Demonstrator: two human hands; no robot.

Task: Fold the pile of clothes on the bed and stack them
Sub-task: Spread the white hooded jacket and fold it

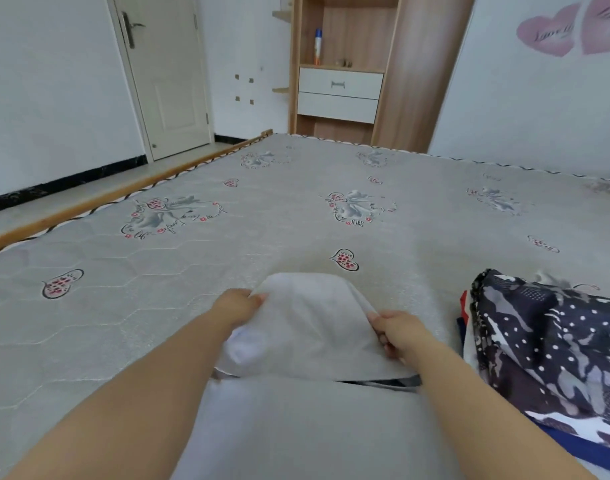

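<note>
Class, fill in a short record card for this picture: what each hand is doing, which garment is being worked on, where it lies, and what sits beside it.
left hand: grips the left edge of the white garment
right hand: grips its right edge
white garment: partly folded, lifted over grey cloth
surface: mattress with heart prints
beside it: patterned dark clothes on the right
</note>
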